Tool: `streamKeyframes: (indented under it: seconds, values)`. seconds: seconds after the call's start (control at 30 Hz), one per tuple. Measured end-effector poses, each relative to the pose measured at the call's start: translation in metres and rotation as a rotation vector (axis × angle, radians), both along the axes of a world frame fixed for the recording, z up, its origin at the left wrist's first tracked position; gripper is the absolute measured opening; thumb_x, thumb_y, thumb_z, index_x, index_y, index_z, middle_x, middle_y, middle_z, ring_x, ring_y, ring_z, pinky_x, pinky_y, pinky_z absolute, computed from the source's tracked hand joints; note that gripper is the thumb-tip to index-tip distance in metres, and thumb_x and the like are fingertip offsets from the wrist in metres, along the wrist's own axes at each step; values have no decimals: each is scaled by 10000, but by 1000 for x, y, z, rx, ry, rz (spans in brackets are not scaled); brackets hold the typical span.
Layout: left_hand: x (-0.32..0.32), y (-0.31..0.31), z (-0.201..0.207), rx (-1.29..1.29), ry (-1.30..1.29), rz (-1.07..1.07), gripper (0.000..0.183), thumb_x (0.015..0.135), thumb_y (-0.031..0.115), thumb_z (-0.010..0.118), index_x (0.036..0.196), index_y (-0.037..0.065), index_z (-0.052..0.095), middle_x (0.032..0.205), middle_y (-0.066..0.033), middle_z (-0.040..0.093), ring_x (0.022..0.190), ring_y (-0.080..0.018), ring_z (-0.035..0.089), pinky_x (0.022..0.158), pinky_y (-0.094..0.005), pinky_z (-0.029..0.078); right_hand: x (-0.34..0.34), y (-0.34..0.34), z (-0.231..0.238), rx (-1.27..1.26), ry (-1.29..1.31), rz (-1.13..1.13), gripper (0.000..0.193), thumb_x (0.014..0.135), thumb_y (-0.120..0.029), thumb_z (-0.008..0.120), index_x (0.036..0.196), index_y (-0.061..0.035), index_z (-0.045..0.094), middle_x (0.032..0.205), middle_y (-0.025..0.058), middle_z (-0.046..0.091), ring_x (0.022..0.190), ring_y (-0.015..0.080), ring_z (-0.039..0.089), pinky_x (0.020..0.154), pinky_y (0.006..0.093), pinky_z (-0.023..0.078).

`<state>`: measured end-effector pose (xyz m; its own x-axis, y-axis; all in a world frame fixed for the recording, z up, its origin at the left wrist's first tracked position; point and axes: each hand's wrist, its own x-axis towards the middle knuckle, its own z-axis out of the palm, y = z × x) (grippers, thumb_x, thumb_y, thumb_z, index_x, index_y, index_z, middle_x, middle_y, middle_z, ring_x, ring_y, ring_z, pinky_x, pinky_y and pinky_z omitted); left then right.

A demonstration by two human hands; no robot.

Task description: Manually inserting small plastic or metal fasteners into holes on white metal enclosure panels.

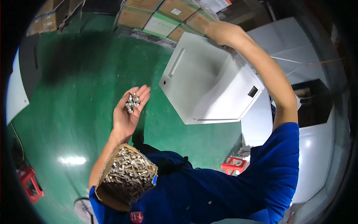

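My left hand (pixel 128 112) is held palm up over the floor, fingers loosely cupped under a small heap of short metal pins (pixel 132 102). In the crook of that arm sits an open cardboard box (pixel 108 166), tilted against my body and filled with more short metal pins (pixel 134 168). My right arm reaches up and across to the far side of a white open-fronted cabinet (pixel 209 97). There my right hand (pixel 222 33) is bent down at the cabinet's far edge; its fingertips are blurred and partly hidden, so its grip does not show.
Stacked cartons (pixel 164 18) stand on a pallet at the back. White panels (pixel 291 48) fill the right side, around a dark opening (pixel 313 102). Red plastic stools (pixel 234 165) stand low on the right and at the left rim. The floor (pixel 74 112) is green.
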<state>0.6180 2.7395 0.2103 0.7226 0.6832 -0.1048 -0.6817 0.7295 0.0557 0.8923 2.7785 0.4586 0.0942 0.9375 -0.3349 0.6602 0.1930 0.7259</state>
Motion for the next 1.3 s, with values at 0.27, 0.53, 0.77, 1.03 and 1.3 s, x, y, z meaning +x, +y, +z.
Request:
streamKeyframes:
  seconds: [0.27, 0.53, 0.77, 1.03, 1.3]
  values:
    - [5, 1, 7, -31, 74, 18, 396, 970, 92, 366, 1293, -128, 302, 1396, -327, 279, 1318, -417, 295, 1124, -471, 282, 21, -45, -29, 104, 3, 86, 43, 644, -80, 653, 676, -80, 681, 688, 111, 654, 653, 265, 653, 513, 375, 507]
    - [6, 1, 0, -53, 52, -46, 488, 982, 79, 335, 1416, -24, 138, 1457, -270, 197, 1339, -414, 244, 1118, -496, 294, 21, -73, -43, 99, -139, 224, 151, 745, -172, 613, 858, -120, 698, 898, 102, 681, 821, 305, 644, 586, 550, 471]
    - [0, 7, -12, -60, 70, -87, 498, 987, 91, 323, 1434, 15, 115, 1457, -260, 209, 1339, -403, 253, 1113, -489, 308, 13, -101, -45, 125, -148, 237, 126, 722, -203, 632, 812, -123, 672, 837, 75, 675, 726, 269, 633, 671, 509, 438]
    - [3, 6, -4, -29, 83, -93, 514, 987, 89, 314, 1443, 26, 84, 1471, -246, 182, 1347, -397, 238, 1121, -480, 294, 28, -124, -24, 307, -47, 316, 47, 632, -172, 656, 668, -142, 648, 668, 24, 655, 650, 200, 639, 689, 395, 407]
    - [-6, 10, -8, 26, 115, -42, 418, 975, 89, 345, 1323, -117, 242, 1415, -327, 235, 1329, -432, 258, 1126, -485, 271, 21, -114, -26, 374, -8, 311, 58, 566, -100, 660, 582, -129, 613, 635, 39, 612, 662, 175, 616, 760, 336, 413]
